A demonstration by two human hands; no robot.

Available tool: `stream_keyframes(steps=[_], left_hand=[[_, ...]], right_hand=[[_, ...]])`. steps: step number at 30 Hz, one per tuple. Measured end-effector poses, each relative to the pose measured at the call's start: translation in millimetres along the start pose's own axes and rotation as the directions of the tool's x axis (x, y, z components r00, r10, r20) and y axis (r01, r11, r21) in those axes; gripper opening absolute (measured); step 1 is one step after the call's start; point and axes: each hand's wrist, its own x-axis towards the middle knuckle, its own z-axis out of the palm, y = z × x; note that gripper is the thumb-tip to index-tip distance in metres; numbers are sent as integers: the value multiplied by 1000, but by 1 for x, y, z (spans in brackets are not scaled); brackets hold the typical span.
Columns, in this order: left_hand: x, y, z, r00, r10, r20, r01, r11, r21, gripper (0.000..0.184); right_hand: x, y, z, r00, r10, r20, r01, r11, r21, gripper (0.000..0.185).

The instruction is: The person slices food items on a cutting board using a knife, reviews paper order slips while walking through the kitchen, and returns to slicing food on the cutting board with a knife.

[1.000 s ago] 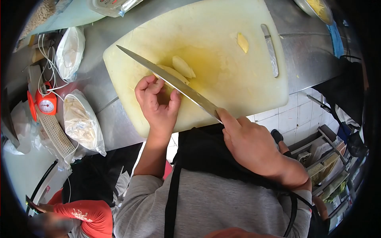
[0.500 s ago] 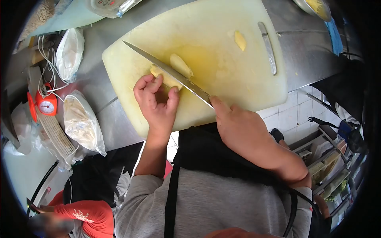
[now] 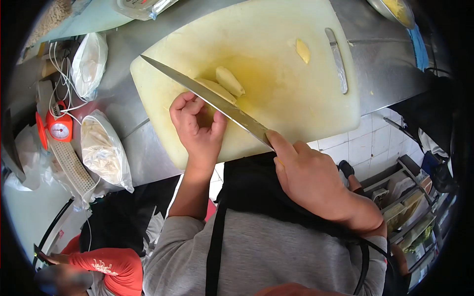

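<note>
My right hand (image 3: pixel 313 172) grips the handle of a large kitchen knife (image 3: pixel 210 100), its long blade slanting to the upper left over the white cutting board (image 3: pixel 173 44). With fingers and thumb curled in, my left hand (image 3: pixel 197 130) is right against the near side of the blade. It pinches a pale yellow peeled piece that the blade and fingers mostly hide. Just beyond the blade lies a long yellow slice (image 3: pixel 216 88), and next to it a thicker yellow piece (image 3: pixel 230 81). A small yellow piece (image 3: pixel 302 51) sits apart near the board's handle slot.
On the steel counter at left are two plastic bags (image 3: pixel 104 148), a red dial scale (image 3: pixel 60 127) and white cables. A metal bowl (image 3: pixel 395 11) with yellow contents stands at upper right, above a blue cloth (image 3: pixel 418 47). A person in a red sleeve (image 3: pixel 118 266) is at lower left.
The knife has shifted toward my left hand, and a yellow slice now shows on its far side. My right hand has moved slightly down and right.
</note>
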Motion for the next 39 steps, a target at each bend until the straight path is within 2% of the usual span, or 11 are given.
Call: stream_keyframes(steps=[8, 11, 14, 20, 29, 32, 35, 38, 39], left_hand=[[-1, -3, 0, 1000, 6, -10, -6, 999, -37, 38], [-1, 1, -2, 1000, -11, 10, 11, 1000, 14, 39], [-1, -1, 0, 1000, -16, 0, 16, 1000, -13, 39], [-1, -4, 0, 1000, 2, -5, -2, 999, -35, 39], [-2, 0, -1, 1000, -27, 1, 27, 1000, 0, 40], [0, 3, -3, 1000, 9, 21, -10, 999, 35, 41], [1, 5, -1, 1000, -11, 8, 10, 998, 61, 41], [1, 3, -2, 1000, -7, 17, 6, 999, 33, 41], [1, 3, -3, 1000, -3, 23, 2, 999, 46, 41]], right_hand=[[1, 1, 7, 999, -14, -42, 12, 998, -61, 40], [4, 3, 7, 999, -18, -30, 16, 998, -66, 40], [4, 2, 3, 1000, -16, -24, 15, 1000, -27, 40], [4, 2, 4, 999, -30, -16, 29, 997, -75, 40], [19, 2, 6, 998, -64, -9, 64, 998, 14, 35], [11, 5, -3, 995, -7, 96, 5, 1000, 20, 34], [19, 6, 1, 991, 29, 127, -27, 999, -20, 34], [19, 9, 8, 998, -59, 0, 59, 997, -54, 29], [19, 9, 7, 999, -33, 20, 34, 999, -43, 31]])
